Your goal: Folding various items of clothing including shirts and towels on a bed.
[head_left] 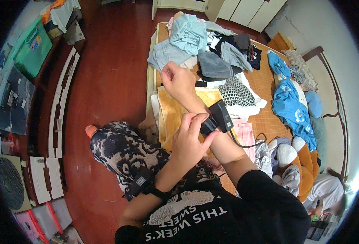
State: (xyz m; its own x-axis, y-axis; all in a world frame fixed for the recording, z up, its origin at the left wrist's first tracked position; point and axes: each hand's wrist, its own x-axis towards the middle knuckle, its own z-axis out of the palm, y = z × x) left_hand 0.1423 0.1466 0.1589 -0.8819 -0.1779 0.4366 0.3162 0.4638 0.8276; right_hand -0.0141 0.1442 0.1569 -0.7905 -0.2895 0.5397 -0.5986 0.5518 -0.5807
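Note:
My right hand (179, 83) is raised over the bed with its fingers curled in, and I see nothing in it. On my right wrist sits a black box-shaped device (221, 116) with a cable and a black strap. My left hand (191, 140) reaches across, its fingers and thumb closed round the black strap (207, 126) at that wrist. A similar black device (142, 181) is on my left wrist. Beneath my hands lies a yellow towel (169, 118), partly hidden by my arms. A black-and-white patterned cloth (237, 91) lies beyond the device.
Heaped clothes (187, 34) cover the bed's far end. Blue bedding (295, 110) and plush toys (305, 166) line the right side, near another person (330, 189) in white. Drawers (61, 105) and a green bin (33, 49) stand left, across the red floor (102, 73).

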